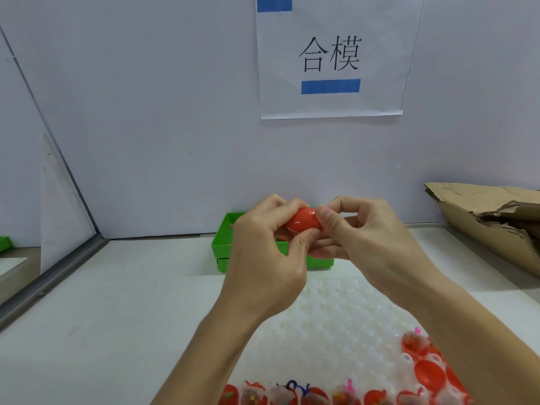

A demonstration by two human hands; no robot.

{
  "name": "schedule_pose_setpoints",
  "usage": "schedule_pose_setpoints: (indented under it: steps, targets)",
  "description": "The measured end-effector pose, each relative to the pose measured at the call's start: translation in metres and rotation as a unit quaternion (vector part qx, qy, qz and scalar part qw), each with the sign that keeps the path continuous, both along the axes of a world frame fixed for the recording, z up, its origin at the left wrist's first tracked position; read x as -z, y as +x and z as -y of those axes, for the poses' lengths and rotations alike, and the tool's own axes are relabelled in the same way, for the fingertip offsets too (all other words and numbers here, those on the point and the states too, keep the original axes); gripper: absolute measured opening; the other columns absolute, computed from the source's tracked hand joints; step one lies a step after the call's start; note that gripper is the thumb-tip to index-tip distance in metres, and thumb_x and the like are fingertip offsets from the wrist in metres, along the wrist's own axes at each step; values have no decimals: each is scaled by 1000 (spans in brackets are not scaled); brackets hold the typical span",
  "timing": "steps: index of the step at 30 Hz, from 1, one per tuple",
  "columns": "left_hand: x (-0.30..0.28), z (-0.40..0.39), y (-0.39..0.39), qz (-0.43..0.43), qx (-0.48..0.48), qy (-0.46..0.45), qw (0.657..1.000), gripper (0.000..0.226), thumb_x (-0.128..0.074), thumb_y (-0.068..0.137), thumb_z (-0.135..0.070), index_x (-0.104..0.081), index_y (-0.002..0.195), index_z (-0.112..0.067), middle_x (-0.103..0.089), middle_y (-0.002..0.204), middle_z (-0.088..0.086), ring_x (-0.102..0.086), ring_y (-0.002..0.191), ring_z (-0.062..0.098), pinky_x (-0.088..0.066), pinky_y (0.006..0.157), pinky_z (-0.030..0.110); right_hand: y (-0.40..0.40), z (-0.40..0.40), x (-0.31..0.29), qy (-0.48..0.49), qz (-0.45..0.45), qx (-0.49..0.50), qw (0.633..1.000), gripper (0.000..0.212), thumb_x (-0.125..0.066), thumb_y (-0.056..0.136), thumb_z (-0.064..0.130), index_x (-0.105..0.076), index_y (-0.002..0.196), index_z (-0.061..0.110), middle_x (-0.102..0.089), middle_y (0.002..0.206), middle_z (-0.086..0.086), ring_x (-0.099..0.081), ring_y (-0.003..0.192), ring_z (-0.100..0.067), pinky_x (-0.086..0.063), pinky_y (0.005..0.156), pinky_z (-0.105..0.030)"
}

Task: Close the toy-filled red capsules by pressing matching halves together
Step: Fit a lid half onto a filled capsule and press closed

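Note:
A red capsule (302, 220) sits between both hands, held up in front of the green tray (223, 242). My left hand (267, 255) grips its left side, thumb curled under it. My right hand (371, 238) pinches its right end with thumb and fingers. Most of the capsule is hidden by fingers, so its seam cannot be seen. Several open red capsule halves with toys in small bags (344, 396) lie along the near edge of a white dimpled holder tray (336, 314). More red halves (429, 372) lie at its right.
The green tray stands against the white back wall, under a paper sign (330, 57). A crumpled cardboard box (496, 217) lies at the right. A metal-edged partition (52, 270) bounds the white table on the left.

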State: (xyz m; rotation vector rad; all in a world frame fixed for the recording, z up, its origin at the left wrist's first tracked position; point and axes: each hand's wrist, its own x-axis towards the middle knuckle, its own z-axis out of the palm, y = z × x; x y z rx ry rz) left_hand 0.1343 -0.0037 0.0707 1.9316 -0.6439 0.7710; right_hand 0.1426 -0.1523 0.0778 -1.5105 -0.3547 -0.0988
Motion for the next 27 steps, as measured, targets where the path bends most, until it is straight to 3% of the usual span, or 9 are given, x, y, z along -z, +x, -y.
schedule_pose_setpoints:
  steps: [4, 10, 16, 22, 25, 27]
  targets:
    - [1, 1, 0, 4, -15, -3, 1000, 10, -68, 85, -22, -73, 86, -13, -57, 76, -6, -59, 73, 15, -52, 65, 31, 2, 1, 0, 29, -2, -12, 1000, 30, -66, 77, 39, -68, 75, 10, -76, 75, -15, -76, 69, -26, -59, 64, -23]
    - [2, 3, 0, -27, -9, -55, 998, 9, -78, 80, -6, -79, 88, -12, -55, 68, -6, -53, 61, 2, -40, 56, 9, 2, 3, -1, 28, 7, -34, 999, 21, -70, 75, 37, -73, 65, 20, -76, 74, -13, -76, 71, -27, -60, 68, -24]
    - [6, 4, 0, -23, -26, -26, 999, 2, -73, 82, 1, -74, 80, 1, -56, 71, 9, -52, 63, 18, -42, 52, 19, 0, 5, -2, -14, 20, -17, 1000, 24, -69, 87, 23, -71, 64, 17, -75, 71, -14, -76, 69, -28, -61, 66, -25]
    - [1, 0, 1, -23, -30, 23, 999, 4, -66, 79, -6, -70, 79, -4, -55, 74, 4, -53, 69, 16, -47, 60, 30, 2, 5, -1, -58, 18, -3, 998, 20, -68, 91, 20, -67, 76, 8, -75, 72, -14, -76, 69, -27, -63, 70, -30]
    - [-2, -2, 1, -51, 1, 1, 999, 8, -68, 78, -15, -72, 85, -14, -58, 77, -5, -58, 74, 12, -49, 67, 22, 4, 10, -4, -43, 8, -21, 999, 20, -72, 81, 29, -71, 76, 10, -75, 74, -13, -73, 69, -20, -58, 66, -22]
    - [-4, -2, 0, -77, 34, -30, 996, 12, -72, 80, -20, -73, 91, -17, -63, 83, -4, -64, 79, 14, -54, 76, 25, 6, 16, -7, -31, 4, -36, 999, 26, -72, 73, 34, -75, 79, 9, -74, 77, -13, -69, 71, -18, -56, 67, -19]
